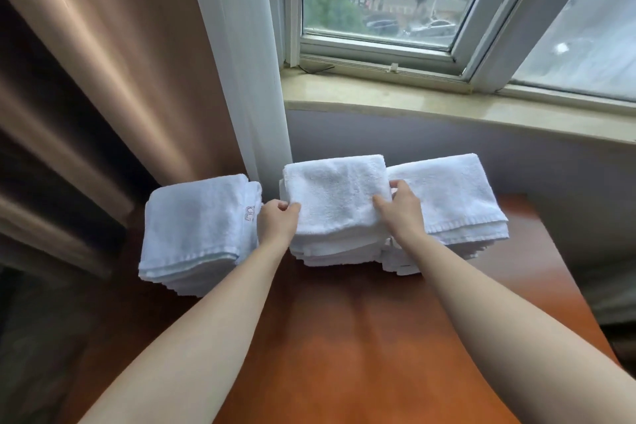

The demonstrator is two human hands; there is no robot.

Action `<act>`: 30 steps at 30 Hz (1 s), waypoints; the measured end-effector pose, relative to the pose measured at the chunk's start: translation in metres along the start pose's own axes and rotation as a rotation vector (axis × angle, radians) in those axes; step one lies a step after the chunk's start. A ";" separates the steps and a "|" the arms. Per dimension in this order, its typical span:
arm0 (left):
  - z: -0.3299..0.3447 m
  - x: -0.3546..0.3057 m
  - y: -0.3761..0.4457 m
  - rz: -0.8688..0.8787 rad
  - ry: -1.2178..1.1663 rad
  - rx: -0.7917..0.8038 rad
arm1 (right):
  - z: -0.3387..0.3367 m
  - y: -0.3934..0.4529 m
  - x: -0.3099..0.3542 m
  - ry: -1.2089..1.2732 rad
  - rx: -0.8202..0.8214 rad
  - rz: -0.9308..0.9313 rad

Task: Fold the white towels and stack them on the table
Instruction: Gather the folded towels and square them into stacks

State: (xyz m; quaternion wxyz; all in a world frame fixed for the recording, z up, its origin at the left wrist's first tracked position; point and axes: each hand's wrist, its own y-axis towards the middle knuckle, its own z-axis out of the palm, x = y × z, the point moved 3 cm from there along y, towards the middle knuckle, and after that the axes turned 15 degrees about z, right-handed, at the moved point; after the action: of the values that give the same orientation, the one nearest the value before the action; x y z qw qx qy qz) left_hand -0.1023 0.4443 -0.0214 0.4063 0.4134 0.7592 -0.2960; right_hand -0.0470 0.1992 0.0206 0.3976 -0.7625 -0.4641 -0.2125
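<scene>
Three stacks of folded white towels stand in a row at the far end of a reddish-brown table (pixel 344 337). The left stack (pixel 196 227) sits at the table's left corner. The middle stack (pixel 337 200) is the tallest, and the right stack (pixel 457 196) touches it. My left hand (pixel 278 220) grips the left edge of the top folded towel on the middle stack. My right hand (pixel 401 210) grips that towel's right edge, thumb on top. The towel lies flat on the stack between both hands.
A brown curtain (pixel 103 79) and a white sheer curtain (pixel 244 62) hang at the left behind the table. A stone windowsill (pixel 447 103) and a window run along the back. A grey wall sits just behind the towels. Bare tabletop lies in front of the stacks.
</scene>
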 end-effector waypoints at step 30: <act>0.019 -0.028 0.040 0.602 0.531 0.481 | 0.013 0.045 0.027 -0.848 0.181 -0.615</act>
State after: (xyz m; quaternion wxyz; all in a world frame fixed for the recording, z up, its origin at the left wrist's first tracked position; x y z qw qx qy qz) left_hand -0.0510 0.4382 -0.0114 0.1585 0.7592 0.5931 -0.2163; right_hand 0.0045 0.2134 0.0132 0.1586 -0.5727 -0.8028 0.0485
